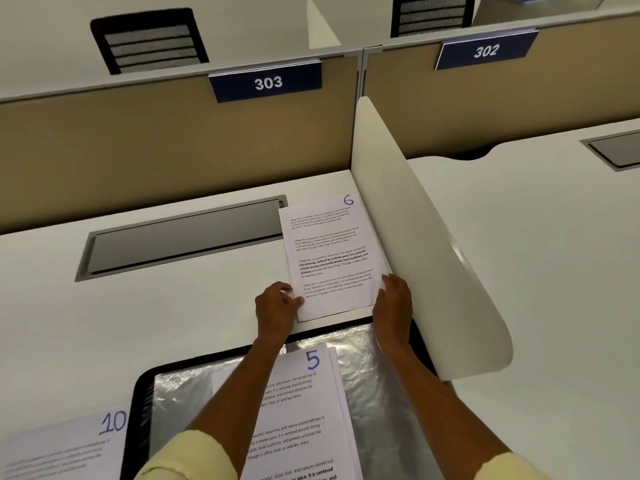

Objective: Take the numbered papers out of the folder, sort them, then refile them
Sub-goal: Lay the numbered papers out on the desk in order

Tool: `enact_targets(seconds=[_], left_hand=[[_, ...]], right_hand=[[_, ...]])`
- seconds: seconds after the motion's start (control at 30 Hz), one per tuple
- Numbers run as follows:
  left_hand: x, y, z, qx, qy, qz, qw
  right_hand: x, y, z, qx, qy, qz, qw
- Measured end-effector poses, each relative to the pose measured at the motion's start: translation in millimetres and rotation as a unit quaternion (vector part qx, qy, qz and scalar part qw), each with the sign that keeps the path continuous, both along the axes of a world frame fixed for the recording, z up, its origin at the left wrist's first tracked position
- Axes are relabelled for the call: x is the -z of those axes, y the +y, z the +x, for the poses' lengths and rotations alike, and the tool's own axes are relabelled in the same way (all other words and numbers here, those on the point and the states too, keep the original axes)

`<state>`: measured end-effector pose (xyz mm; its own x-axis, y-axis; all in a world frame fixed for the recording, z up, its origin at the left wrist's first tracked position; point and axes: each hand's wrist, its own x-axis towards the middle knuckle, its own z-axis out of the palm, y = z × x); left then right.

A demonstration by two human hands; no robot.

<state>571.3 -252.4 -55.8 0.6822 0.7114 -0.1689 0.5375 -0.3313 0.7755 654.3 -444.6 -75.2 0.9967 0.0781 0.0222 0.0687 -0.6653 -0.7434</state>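
A black folder (138, 403) with shiny plastic sleeves lies open at the desk's near edge. On it rests a stack of papers topped by the sheet numbered 5 (304, 410). Beyond the folder, a sheet numbered 6 (329, 258) lies on the desk against the white side divider. My left hand (277, 306) pinches its near left corner. My right hand (393, 301) holds its near right edge with curled fingers. A sheet numbered 10 (59, 445) lies to the left of the folder.
A curved white divider (415, 237) stands close on the right. A grey cable tray lid (183, 237) is set into the desk behind the papers. A beige partition with sign 303 (266, 83) closes the back. A neighbouring desk (554, 271) lies right.
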Motion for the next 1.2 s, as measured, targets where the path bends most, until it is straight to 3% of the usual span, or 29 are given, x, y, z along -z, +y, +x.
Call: enact_targets(seconds=[0.13, 0.3, 0.47, 0.9, 1.2], left_hand=[[6.1, 2.4, -11.1, 0.010, 0.000, 0.063, 0.998], [6.9, 1.6, -36.0, 0.057, 0.002, 0.127, 0.990], [9.7, 1.3, -68.7, 0.117, 0.021, 0.198, 0.973], [9.3, -14.6, -172.5, 0.146, 0.003, 0.216, 0.965], [12.7, -36.6, -257.2, 0.172, 0.021, 0.200, 0.964]], right_hand=[[-3.3, 1.4, -5.0, 0.025, 0.003, 0.022, 0.999], [-3.8, 0.5, -25.0, 0.024, -0.055, -0.004, 0.998], [-1.6, -1.2, -49.1, -0.017, -0.059, -0.028, 0.998], [-13.8, -15.5, -147.8, -0.034, -0.173, -0.063, 0.982], [-28.4, -31.5, -228.1, -0.032, -0.134, -0.095, 0.986]])
